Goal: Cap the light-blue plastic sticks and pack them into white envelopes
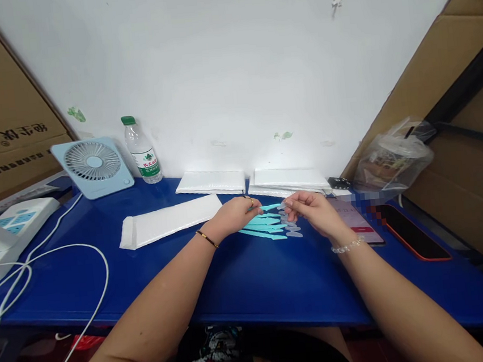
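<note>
My left hand (237, 214) and my right hand (313, 211) meet over a blue table (234, 278). Together they pinch one teal razor-like tool (272, 207) with a clear cap: the left hand grips the teal handle, the right hand pinches the capped end. Directly below lie several more teal tools (267, 227) in a fanned row, clear caps pointing right. A white padded envelope (171, 221) lies flat to the left of my left hand.
Two stacks of white envelopes (211, 182) (290, 179) lie against the wall. A small fan (92, 167), a water bottle (142, 151), a white device (3, 235) and cables (62, 266) are at left. Two phones (358, 221) (413, 233) and a plastic bag (393, 158) are at right.
</note>
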`<state>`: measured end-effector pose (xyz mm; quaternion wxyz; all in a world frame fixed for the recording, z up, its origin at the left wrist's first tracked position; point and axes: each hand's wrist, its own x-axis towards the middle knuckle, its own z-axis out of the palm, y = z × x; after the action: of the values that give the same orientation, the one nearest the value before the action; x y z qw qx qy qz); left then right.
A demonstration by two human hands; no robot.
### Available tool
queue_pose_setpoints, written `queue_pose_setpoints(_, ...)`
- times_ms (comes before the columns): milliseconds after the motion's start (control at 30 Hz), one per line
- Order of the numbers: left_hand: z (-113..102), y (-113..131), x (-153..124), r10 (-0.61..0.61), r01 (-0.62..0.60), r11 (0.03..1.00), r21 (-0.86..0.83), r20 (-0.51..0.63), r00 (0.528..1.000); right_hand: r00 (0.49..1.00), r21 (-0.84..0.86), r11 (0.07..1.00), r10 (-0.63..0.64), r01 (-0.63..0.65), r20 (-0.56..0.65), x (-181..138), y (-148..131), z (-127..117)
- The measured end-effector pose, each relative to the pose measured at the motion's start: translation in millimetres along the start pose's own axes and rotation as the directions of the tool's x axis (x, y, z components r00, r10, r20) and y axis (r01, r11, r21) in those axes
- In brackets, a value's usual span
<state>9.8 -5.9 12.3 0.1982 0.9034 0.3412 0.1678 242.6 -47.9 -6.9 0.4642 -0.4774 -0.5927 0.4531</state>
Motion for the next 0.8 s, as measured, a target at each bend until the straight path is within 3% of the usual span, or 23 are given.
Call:
queue_pose_setpoints(200, 7, 0, 2, 0.064, -0.064, 0.998, 0.028, -0.003, 0.998, 0.998, -0.037, 0.999, 0.007, -0.005, 0.057, -2, -4, 7)
queue_pose_setpoints(433, 21, 2, 7, 0.062, -0.063, 0.991, 0.116, 0.008, 0.998, 0.988, -0.388, 0.912, -0.092, 0.132, 0.121, -1, 2, -2)
queue_pose_setpoints(533, 21, 8, 6, 0.049, -0.022, 0.984, 0.177, -0.149, 0.988, 0.975, -0.551, 0.805, -0.206, 0.221, 0.090, 4, 6, -9)
queue_pose_setpoints(600, 20, 12, 4, 0.042, 0.002, 0.981, 0.196, -0.223, 0.974, 0.969, -0.589, 0.782, -0.248, 0.205, 0.009, 11, 11, -14)
queue_pose_setpoints(700, 23, 12, 1, 0.010, 0.007, 0.975, 0.221, -0.074, 0.997, 0.976, -0.568, 0.815, -0.197, 0.114, -0.087, 22, 22, -18)
queue_pose_setpoints(800, 29, 12, 0, -0.064, 0.035, 0.957, 0.288, 0.092, 0.994, 0.987, -0.604, 0.790, -0.159, 0.104, -0.038, 31, 30, -14)
